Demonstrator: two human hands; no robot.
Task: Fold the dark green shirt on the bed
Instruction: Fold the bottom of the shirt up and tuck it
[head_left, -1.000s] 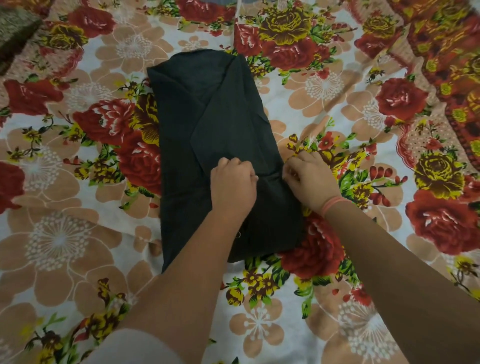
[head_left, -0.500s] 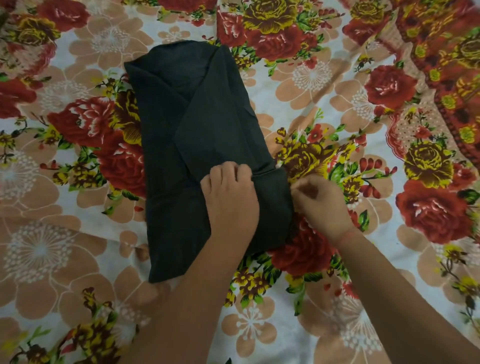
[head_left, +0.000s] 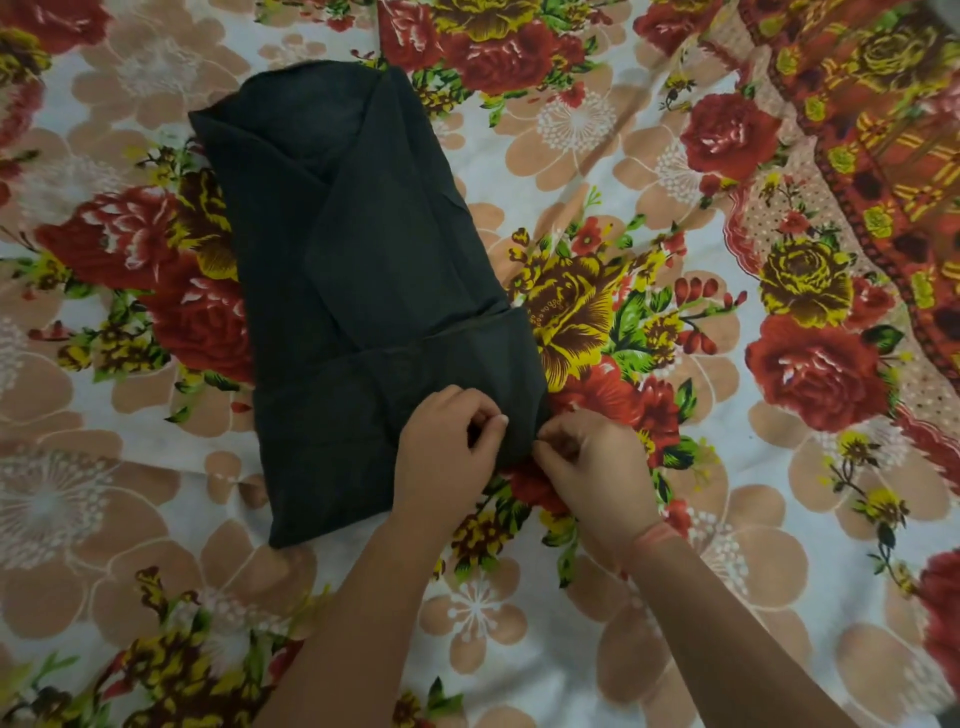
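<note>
The dark green shirt (head_left: 353, 270) lies on the bed as a long narrow strip, its sides folded inward, with a folded band across its near part. My left hand (head_left: 447, 457) rests on the near right part of the shirt, fingers curled and pinching the cloth. My right hand (head_left: 592, 462) is at the shirt's near right corner, fingertips pinched on its edge. The two hands are almost touching.
The bed is covered by a floral sheet (head_left: 623, 623) with red roses and beige flowers. A red and orange patterned cloth (head_left: 883, 130) lies at the far right. A pink band sits on my right wrist (head_left: 652, 538).
Both hands have moved down the shirt from the cross fold to its near right corner. The right hand came in closer to the left.
</note>
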